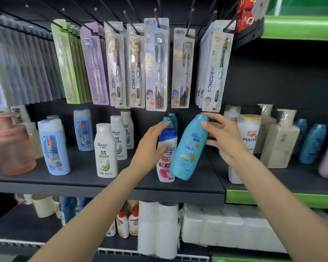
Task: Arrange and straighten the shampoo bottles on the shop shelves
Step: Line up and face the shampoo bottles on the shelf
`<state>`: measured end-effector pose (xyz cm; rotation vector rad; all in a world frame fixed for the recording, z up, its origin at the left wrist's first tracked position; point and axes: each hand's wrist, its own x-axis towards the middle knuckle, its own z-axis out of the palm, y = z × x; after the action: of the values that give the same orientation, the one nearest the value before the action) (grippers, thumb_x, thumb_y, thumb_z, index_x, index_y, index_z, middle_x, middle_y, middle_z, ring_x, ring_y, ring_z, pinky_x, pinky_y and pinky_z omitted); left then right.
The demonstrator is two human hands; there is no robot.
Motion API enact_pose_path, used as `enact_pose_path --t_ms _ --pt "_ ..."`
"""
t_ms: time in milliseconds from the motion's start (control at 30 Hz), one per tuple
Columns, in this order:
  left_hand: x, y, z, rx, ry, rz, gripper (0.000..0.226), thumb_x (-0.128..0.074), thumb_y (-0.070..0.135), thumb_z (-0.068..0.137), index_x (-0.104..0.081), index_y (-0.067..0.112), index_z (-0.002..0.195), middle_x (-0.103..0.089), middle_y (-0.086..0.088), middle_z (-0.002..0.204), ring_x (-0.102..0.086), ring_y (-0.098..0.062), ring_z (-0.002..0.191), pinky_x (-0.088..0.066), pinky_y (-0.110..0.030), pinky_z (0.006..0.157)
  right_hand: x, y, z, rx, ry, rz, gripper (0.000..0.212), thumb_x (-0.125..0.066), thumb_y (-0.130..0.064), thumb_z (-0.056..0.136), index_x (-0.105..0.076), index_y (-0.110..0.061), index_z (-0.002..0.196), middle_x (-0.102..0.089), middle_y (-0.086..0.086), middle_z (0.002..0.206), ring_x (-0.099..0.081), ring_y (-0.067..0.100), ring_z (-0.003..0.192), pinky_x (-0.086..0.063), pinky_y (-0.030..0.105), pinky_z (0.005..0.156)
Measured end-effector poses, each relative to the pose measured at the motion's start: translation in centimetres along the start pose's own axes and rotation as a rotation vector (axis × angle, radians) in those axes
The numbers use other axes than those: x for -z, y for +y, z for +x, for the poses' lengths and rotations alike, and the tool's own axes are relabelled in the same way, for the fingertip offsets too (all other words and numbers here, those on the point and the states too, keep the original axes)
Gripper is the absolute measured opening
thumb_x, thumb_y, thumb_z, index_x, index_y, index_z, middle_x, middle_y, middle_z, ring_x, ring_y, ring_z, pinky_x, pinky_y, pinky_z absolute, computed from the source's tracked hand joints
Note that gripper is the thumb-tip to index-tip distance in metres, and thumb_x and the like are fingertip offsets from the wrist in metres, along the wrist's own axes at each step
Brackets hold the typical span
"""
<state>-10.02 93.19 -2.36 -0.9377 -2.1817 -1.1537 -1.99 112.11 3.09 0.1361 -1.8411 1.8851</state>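
The right hand (222,137) grips the teal bottle (189,148) near its cap, thumb across the front and fingers curled behind, holding it tilted with the top leaning right and its base lifted just above the dark shelf (106,184). The left hand (151,146) has its fingers nearly straight, laid against the side of the white bottle with the blue cap (168,148), which stands upright, touching the teal one; its lower right part is hidden behind the teal bottle. Two more teal bottles (169,120) stand behind, mostly covered by the left fingers. To the left stands a row of white Raclen bottles (105,150), then light blue bottles (54,146), then a blurred pink pump bottle (9,144) at the edge. To the right stands a white Pantene bottle (249,133), its label partly hidden by the right hand, with cream bottles (280,138) beside it. Packaged toothbrushes (155,63) hang on pegs above. On the shelf below, wrapped white paper rolls (159,227) sit beside small bottles (122,222) too blurred to read.
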Motion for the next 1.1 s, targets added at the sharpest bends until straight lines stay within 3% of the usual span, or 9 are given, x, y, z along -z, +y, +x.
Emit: enact_pose_path --t_ms 167,300,433,633,733,833,900,1000,1100 --pt "1.3 2.7 -1.3 -0.076 0.12 -0.01 0.038 -0.061 0.016 0.089 -0.054 0.02 0.126 -0.056 0.005 0.126 -0.051 -0.01 0.115 -0.04 -0.025 0.1 -0.7 0.4 -1.3 -0.021 0.027 0.153 0.021 -0.06 -0.008 0.089 -0.063 -0.015 0.108 -0.069 0.008 0.097 -0.069 0.019 0.088 -0.058 0.03 0.065" --pt "3.3 4.1 -3.0 0.146 -0.171 -0.194 0.036 -0.063 0.033 0.086 -0.054 0.024 0.12 -0.066 0.007 0.105 -0.064 -0.005 0.093 -0.053 -0.023 0.082 -1.6 0.9 -2.2 -0.013 0.044 0.254 0.021 -0.057 -0.007 0.091 -0.063 -0.017 0.108 -0.07 0.005 0.099 -0.069 0.018 0.091 -0.058 0.033 0.07" --pt "5.2 3.5 -4.2 0.217 -0.426 -0.35 0.039 -0.071 0.019 0.081 -0.056 0.019 0.116 -0.069 0.005 0.105 -0.067 -0.006 0.094 -0.056 -0.024 0.079 -2.6 1.3 -3.0 -0.015 0.032 0.332 0.021 -0.056 -0.005 0.091 -0.062 -0.015 0.109 -0.068 0.008 0.102 -0.068 0.021 0.096 -0.059 0.036 0.076" --pt "6.3 2.9 -5.8 0.03 -0.154 0.087 0.049 -0.073 0.025 0.078 -0.05 0.04 0.118 -0.062 0.016 0.095 -0.058 0.005 0.082 -0.043 -0.006 0.068 -3.4 1.8 -4.0 -0.092 -0.016 0.29 0.027 -0.053 -0.022 0.095 -0.06 -0.018 0.121 -0.065 0.007 0.116 -0.069 0.02 0.099 -0.058 0.038 0.082" --pt "6.1 2.4 -6.3 -0.039 -0.051 0.298 0.058 -0.074 0.025 0.077 -0.05 0.034 0.129 -0.061 0.006 0.102 -0.055 -0.006 0.085 -0.048 -0.023 0.075 -4.5 1.8 -4.4 -0.142 0.005 0.265 0.032 -0.057 -0.029 0.092 -0.054 -0.019 0.123 -0.063 0.007 0.115 -0.069 0.021 0.094 -0.059 0.039 0.077" --pt "5.6 2.0 -6.9 -0.228 0.019 0.546 0.06 -0.077 0.022 0.074 -0.053 0.025 0.129 -0.059 0.0 0.1 -0.056 -0.019 0.083 -0.051 -0.032 0.06 -5.3 1.8 -4.7 -0.15 0.077 0.327 0.037 -0.062 -0.018 0.089 -0.046 -0.014 0.122 -0.059 0.011 0.114 -0.067 0.026 0.099 -0.06 0.037 0.073" --pt "5.6 1.9 -7.1 -0.284 0.044 0.564 0.061 -0.078 0.022 0.071 -0.054 0.023 0.127 -0.058 -0.001 0.101 -0.055 -0.019 0.084 -0.051 -0.03 0.055 -5.4 1.8 -4.8 -0.134 0.087 0.391 0.035 -0.061 -0.008 0.089 -0.047 -0.013 0.121 -0.057 0.013 0.115 -0.065 0.029 0.103 -0.06 0.038 0.074" --pt "5.9 1.8 -7.0 -0.145 -0.007 0.377 0.066 -0.076 0.031 0.074 -0.045 0.032 0.132 -0.05 0.006 0.115 -0.047 -0.007 0.099 -0.052 -0.029 0.075 -5.1 1.9 -5.0 -0.099 0.04 0.489 0.032 -0.057 0.0 0.09 -0.05 -0.015 0.118 -0.059 0.011 0.112 -0.065 0.029 0.104 -0.059 0.041 0.076" --pt "6.1 2.3 -7.2 -0.054 -0.04 0.146 0.071 -0.077 0.034 0.073 -0.037 0.043 0.131 -0.049 0.01 0.119 -0.047 0.001 0.101 -0.041 -0.008 0.085 -4.9 2.0 -5.1 -0.058 0.007 0.541 0.033 -0.054 0.001 0.091 -0.052 -0.015 0.12 -0.061 0.01 0.109 -0.066 0.026 0.102 -0.059 0.039 0.075"
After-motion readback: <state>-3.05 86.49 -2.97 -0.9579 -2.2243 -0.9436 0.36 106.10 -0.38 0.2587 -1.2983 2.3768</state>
